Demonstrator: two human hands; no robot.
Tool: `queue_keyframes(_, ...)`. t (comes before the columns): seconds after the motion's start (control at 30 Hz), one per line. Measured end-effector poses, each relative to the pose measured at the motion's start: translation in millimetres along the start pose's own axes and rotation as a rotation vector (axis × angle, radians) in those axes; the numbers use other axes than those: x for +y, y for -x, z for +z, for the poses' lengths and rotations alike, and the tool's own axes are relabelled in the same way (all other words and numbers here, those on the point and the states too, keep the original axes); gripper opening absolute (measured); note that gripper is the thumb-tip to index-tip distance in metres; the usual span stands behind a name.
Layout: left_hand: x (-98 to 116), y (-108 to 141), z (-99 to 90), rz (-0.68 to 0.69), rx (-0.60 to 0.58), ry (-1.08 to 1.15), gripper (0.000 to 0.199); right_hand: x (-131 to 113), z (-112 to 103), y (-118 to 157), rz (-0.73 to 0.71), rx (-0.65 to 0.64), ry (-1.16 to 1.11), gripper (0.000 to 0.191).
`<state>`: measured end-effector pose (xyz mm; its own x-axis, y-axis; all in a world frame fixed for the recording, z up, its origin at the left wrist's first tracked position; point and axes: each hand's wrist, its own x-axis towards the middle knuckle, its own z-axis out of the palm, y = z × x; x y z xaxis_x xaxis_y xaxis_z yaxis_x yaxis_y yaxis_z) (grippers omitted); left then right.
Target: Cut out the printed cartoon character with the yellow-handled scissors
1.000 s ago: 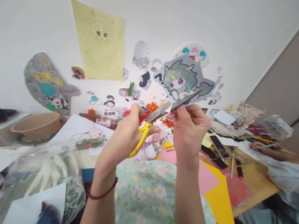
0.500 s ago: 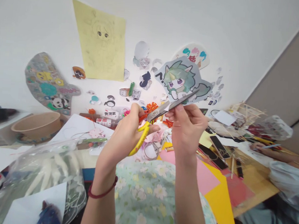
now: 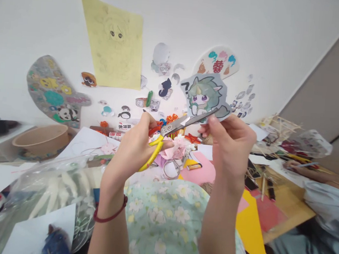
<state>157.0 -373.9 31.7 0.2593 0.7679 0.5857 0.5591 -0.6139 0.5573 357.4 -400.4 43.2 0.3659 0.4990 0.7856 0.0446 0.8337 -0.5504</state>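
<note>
The fingers of your left hand (image 3: 137, 142) grip the scissors (image 3: 167, 130), blades lying across the lower edge of the cutout (image 3: 203, 93). Your right hand (image 3: 232, 143) pinches that cutout's lower right edge. It faces you, raised above the surface (image 3: 294, 205) toward the far edge, before the wall (image 3: 178, 18).

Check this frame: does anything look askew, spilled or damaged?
The yellow drawing on the wall looks askew: its top edge slopes down rightward, though lens distortion may contribute. Neither the scissors nor the unicorn cutout looks damaged, and no spill shows.
</note>
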Motion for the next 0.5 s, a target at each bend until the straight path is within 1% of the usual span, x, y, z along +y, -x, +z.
queue_keyframes(0.17,3.7,1.6,2.2,-0.003,0.05,-0.023,0.037,0.2,-1.0,-0.2,0.064,-0.045,-0.034,0.007)
queue_keyframes(0.33,11.0,2.5,0.4,-0.03,0.046,-0.097,0.044,1.0,-3.3,1.1,0.104,-0.074,-0.007,0.011)
queue_keyframes(0.5,14.6,3.7,-0.3,-0.022,0.049,-0.117,0.048,4.4,-3.6,1.5,0.045,-0.082,0.023,0.007)
